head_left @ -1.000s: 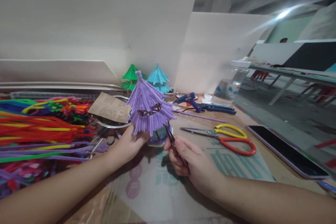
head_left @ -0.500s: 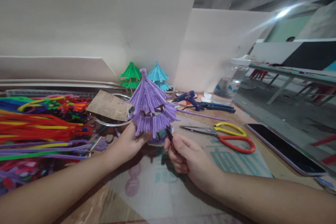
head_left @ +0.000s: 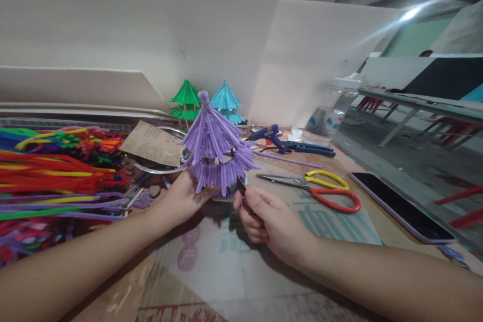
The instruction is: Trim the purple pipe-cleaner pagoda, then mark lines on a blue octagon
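- Purple fuzzy two-tier model point(head_left: 215, 143) is over the middle of the bench point(head_left: 373, 211), left hand point(head_left: 184, 196) gripping it low, fingertips hidden by the fringe
- Right hand point(head_left: 271, 219) pinches a slim dark tool point(head_left: 242, 188), tip by the lower fringe, can't tell if touching
- Scissors point(head_left: 302, 181) lie just right, green model point(head_left: 185, 96) and light-blue model point(head_left: 225, 98) far side

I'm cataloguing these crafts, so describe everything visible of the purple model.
The purple model has two flared, roof-like tiers of fuzzy strips resembling pipe cleaners, the upper gathered into a blunt peak. Dark supports show between the tiers; a pale bluish part peeks out beneath. It is roughly upright, its lower part held by the left hand. The right hand holds a dark slender tool at the lower tier's right edge; whether the tip touches is unclear.
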The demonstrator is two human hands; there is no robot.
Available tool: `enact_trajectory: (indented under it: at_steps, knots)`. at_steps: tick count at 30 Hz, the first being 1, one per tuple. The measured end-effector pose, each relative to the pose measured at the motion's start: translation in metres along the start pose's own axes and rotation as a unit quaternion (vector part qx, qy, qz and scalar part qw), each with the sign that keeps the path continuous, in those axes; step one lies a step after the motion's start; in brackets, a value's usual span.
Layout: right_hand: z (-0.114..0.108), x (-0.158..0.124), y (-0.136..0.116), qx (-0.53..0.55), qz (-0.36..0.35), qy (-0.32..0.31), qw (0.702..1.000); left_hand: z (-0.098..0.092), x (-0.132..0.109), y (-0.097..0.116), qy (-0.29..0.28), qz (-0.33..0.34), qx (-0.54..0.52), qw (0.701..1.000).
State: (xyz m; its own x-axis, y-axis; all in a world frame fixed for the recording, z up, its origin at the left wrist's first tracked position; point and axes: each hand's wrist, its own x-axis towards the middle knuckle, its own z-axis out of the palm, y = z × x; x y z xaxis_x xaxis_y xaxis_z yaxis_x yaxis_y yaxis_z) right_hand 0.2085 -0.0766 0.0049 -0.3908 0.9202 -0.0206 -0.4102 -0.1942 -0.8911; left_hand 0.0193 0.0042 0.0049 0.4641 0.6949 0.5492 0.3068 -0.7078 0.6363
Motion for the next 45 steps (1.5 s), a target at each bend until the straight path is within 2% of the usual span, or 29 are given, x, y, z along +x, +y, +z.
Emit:
enact_trajectory:
  at_steps: [14, 22, 28, 36, 45]
  knots:
    - [0.001, -0.001, -0.002, -0.002, -0.004, 0.008, 1.0, 0.001, 0.0, 0.003, 0.019, -0.024, -0.002, 1.0]
    - [0.0, 0.001, -0.001, -0.004, -0.007, 0.015, 1.0, 0.002, 0.001, 0.002, 0.011, -0.032, 0.004, 0.999]
    - [0.0, 0.001, 0.0, -0.009, 0.011, 0.008, 1.0, 0.001, -0.001, -0.003, 0.025, -0.04, 0.01, 0.999]
    - [0.001, 0.0, 0.002, -0.011, -0.019, 0.019, 1.0, 0.003, -0.007, -0.011, 0.035, -0.076, -0.019, 0.996]
    - [0.001, 0.002, 0.003, -0.012, -0.018, 0.027, 0.999, 0.0, -0.002, -0.007, 0.023, -0.043, 0.006, 0.999]
